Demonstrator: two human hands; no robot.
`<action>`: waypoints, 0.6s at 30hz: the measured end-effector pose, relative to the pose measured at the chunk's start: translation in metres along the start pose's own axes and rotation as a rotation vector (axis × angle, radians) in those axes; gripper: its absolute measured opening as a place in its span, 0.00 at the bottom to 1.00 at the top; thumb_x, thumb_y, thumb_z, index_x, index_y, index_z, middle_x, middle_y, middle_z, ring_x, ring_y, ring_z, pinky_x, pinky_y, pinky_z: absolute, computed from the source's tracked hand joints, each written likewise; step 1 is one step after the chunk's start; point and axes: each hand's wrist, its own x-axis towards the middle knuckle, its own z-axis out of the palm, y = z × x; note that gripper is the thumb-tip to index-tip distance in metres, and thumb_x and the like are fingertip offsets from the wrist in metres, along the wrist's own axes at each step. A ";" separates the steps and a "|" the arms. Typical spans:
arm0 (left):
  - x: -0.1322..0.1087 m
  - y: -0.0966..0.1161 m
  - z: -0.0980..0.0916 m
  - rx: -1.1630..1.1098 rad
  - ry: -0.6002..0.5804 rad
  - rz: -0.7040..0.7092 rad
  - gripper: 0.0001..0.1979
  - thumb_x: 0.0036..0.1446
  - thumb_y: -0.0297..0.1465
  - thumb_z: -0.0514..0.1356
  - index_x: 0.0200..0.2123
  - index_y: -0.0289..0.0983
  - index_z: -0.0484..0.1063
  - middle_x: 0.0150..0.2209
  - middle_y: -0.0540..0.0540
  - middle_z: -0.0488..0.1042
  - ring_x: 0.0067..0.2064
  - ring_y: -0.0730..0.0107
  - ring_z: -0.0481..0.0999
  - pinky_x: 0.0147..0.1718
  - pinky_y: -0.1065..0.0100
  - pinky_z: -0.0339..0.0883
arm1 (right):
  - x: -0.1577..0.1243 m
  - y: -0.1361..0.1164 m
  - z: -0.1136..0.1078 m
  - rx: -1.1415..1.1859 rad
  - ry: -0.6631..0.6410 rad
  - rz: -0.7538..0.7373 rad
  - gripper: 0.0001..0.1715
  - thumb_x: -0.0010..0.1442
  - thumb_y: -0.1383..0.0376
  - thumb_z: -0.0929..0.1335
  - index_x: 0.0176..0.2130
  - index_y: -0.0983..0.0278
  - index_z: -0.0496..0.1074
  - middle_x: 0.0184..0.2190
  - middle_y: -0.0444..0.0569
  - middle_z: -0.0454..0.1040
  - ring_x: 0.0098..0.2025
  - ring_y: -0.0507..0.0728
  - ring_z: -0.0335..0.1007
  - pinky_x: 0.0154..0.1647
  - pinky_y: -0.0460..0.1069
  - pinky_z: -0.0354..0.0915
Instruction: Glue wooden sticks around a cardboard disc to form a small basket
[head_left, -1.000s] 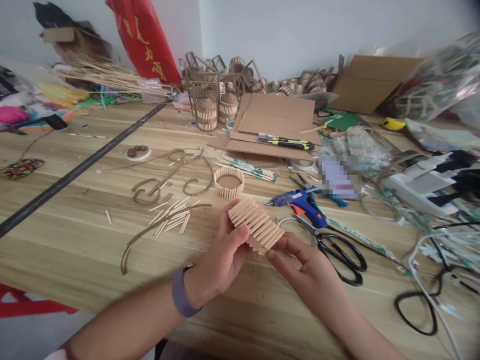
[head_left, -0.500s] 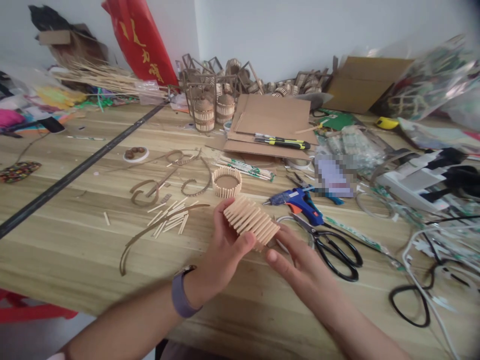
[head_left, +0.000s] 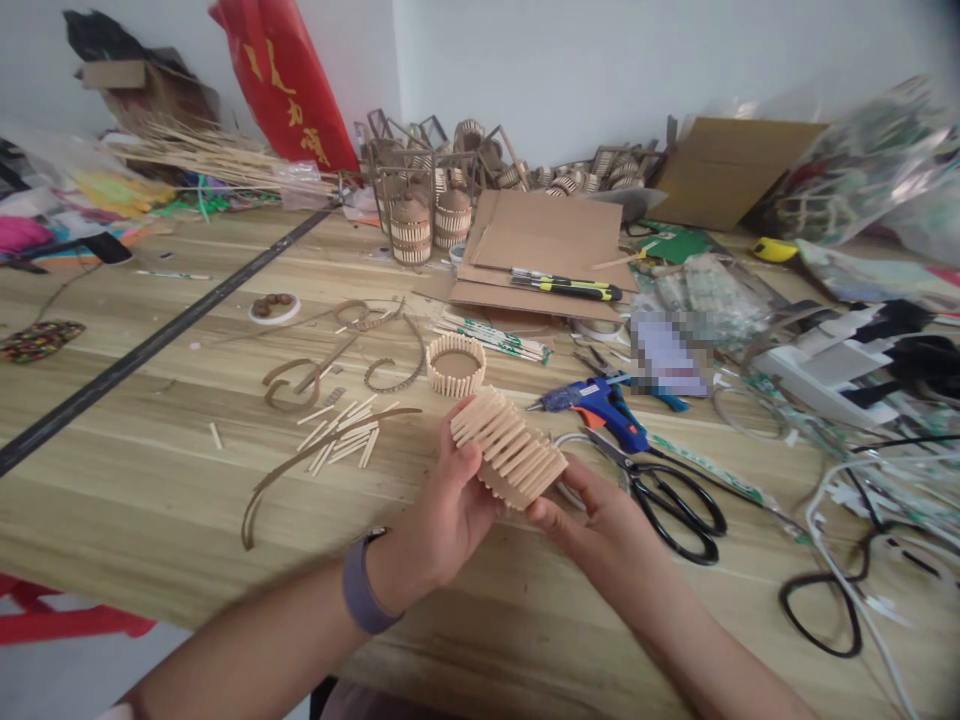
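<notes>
Between my two hands, a cardboard ring with wooden sticks [head_left: 510, 450] set side by side around it is held tilted above the table. My left hand [head_left: 454, 495] is closed on its left side, thumb on the near edge. At its lower right end, my right hand [head_left: 581, 510] grips with thumb and fingers. Just beyond stands a similar round stick-sided cup [head_left: 456, 366], upright. Loose cut sticks [head_left: 345, 435] lie to the left, with a curved cardboard strip [head_left: 300, 455] across them. Right of my hands is a blue glue gun [head_left: 600, 405].
Black-handled scissors [head_left: 675, 500] lie right of my right hand, near a white cable [head_left: 825, 540]. Cardboard sheets [head_left: 547, 230] carry a utility knife [head_left: 566, 284]. Small stick-sided lanterns [head_left: 411, 230] stand at the back. A long dark bar [head_left: 165, 330] crosses the table's left side.
My left thumb has shifted up and left along the stick-covered ring. The right thumb and fingers have closed onto its lower right end, and the ring is turned slightly.
</notes>
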 end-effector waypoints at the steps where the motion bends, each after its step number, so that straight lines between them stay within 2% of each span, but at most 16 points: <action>1: 0.001 0.000 0.001 -0.025 0.013 -0.017 0.34 0.50 0.46 0.69 0.57 0.45 0.63 0.54 0.44 0.71 0.57 0.52 0.69 0.48 0.58 0.68 | 0.000 -0.002 0.000 -0.035 0.009 -0.011 0.31 0.53 0.39 0.70 0.42 0.60 0.78 0.46 0.54 0.79 0.54 0.68 0.70 0.53 0.56 0.67; 5: 0.003 0.002 0.004 -0.033 0.018 -0.061 0.30 0.50 0.49 0.68 0.51 0.40 0.69 0.51 0.42 0.74 0.55 0.49 0.70 0.47 0.57 0.68 | -0.001 -0.008 -0.001 -0.080 0.025 -0.051 0.27 0.53 0.40 0.71 0.38 0.59 0.79 0.46 0.54 0.78 0.53 0.67 0.71 0.50 0.54 0.67; 10: 0.003 0.004 0.003 -0.036 0.061 -0.087 0.34 0.50 0.49 0.68 0.56 0.45 0.64 0.53 0.45 0.72 0.53 0.55 0.71 0.44 0.61 0.69 | -0.002 -0.008 -0.001 -0.126 0.068 -0.075 0.22 0.57 0.45 0.70 0.27 0.60 0.75 0.39 0.52 0.78 0.45 0.63 0.72 0.46 0.52 0.67; 14: 0.001 0.003 -0.002 0.017 -0.034 -0.066 0.38 0.45 0.43 0.74 0.57 0.46 0.62 0.53 0.46 0.71 0.53 0.58 0.71 0.44 0.64 0.69 | -0.003 -0.007 -0.003 -0.129 0.075 -0.077 0.19 0.57 0.48 0.70 0.27 0.60 0.75 0.40 0.52 0.78 0.46 0.62 0.73 0.46 0.51 0.67; 16: 0.002 0.005 -0.003 0.054 -0.041 -0.045 0.37 0.45 0.38 0.75 0.56 0.45 0.62 0.52 0.46 0.71 0.53 0.59 0.72 0.45 0.65 0.69 | -0.002 -0.004 -0.005 -0.122 0.079 -0.080 0.17 0.56 0.49 0.71 0.29 0.59 0.77 0.40 0.52 0.78 0.46 0.62 0.73 0.47 0.52 0.67; 18: 0.004 0.007 -0.003 0.072 -0.028 -0.012 0.36 0.46 0.38 0.74 0.56 0.45 0.62 0.52 0.46 0.71 0.52 0.59 0.72 0.46 0.64 0.69 | -0.002 0.000 -0.006 -0.117 0.094 -0.077 0.14 0.54 0.51 0.72 0.31 0.59 0.78 0.42 0.52 0.79 0.47 0.62 0.74 0.49 0.53 0.67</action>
